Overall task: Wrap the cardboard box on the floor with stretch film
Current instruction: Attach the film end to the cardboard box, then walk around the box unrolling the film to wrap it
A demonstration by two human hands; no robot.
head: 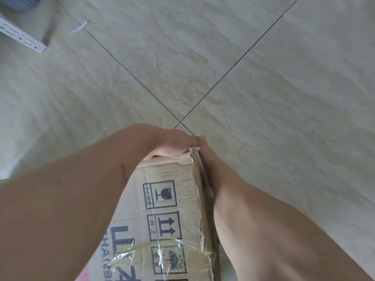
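The cardboard box (172,201) fills the lower middle of the head view, its printed face with handling symbols turned up. A crinkled band of clear stretch film (162,254) crosses the box near the bottom of the frame. My left hand (172,142) grips the box's far edge, its fingers curled over it and hidden behind. My right hand (205,159) lies along the box's right side, seen edge-on, with one straight fingertip reaching the far corner. The remaining fingers of that hand are hidden. No film roll is in view.
Beige tiled floor (263,78) spreads all around. A white perforated metal rail (24,35) and a dark grey object (20,3) lie at the top left, a small white strip (78,28) beside them. Something pink (85,272) shows under my left forearm.
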